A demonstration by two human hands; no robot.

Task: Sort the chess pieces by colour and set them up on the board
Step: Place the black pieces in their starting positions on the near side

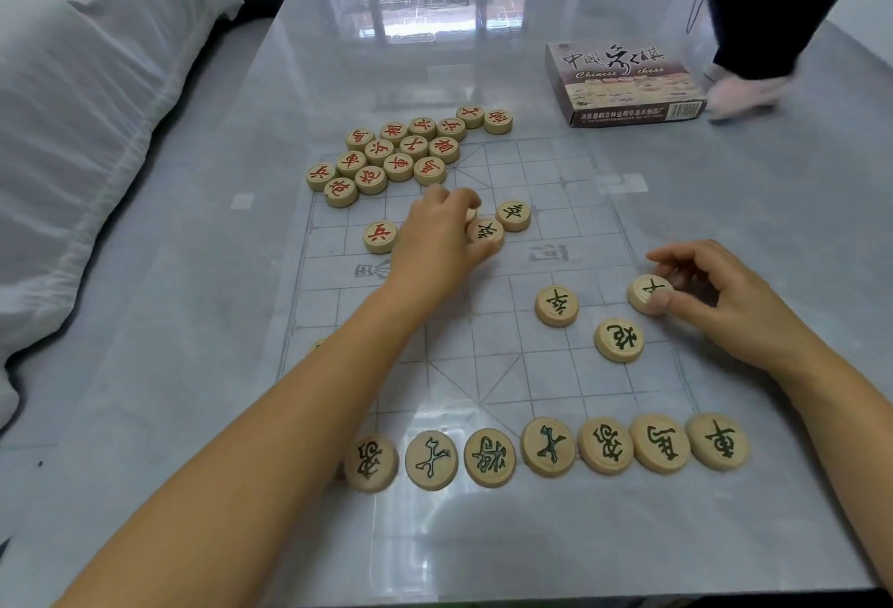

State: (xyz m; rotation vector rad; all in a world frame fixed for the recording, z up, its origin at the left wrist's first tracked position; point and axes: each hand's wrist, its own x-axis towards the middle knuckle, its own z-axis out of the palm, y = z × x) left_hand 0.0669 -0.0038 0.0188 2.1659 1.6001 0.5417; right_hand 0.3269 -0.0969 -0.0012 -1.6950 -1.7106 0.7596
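1. A thin translucent plastic chess board (pixel 483 317) printed with grey grid lines lies flat on a glossy grey table (pixel 773 230).
2. Round pale wooden discs with red characters (pixel 401 150) sit bunched at the board's far left corner; one more red disc (pixel 380 236) lies apart on the board.
3. Seven matching discs with dark green characters (pixel 546 450) form a row along the near edge.
4. The left hand (pixel 435 240) reaches mid-board, fingers curled onto a green-marked disc (pixel 484 234); another (pixel 513 215) lies just beside.
5. The right hand (pixel 715 298) pinches a green-marked disc (pixel 647 293) between thumb and fingers at the board's right edge; two more (pixel 556 306) lie near.
6. A brown cardboard Chinese chess box (pixel 623 85) rests far right, a white cushion (pixel 82 114) to the left.
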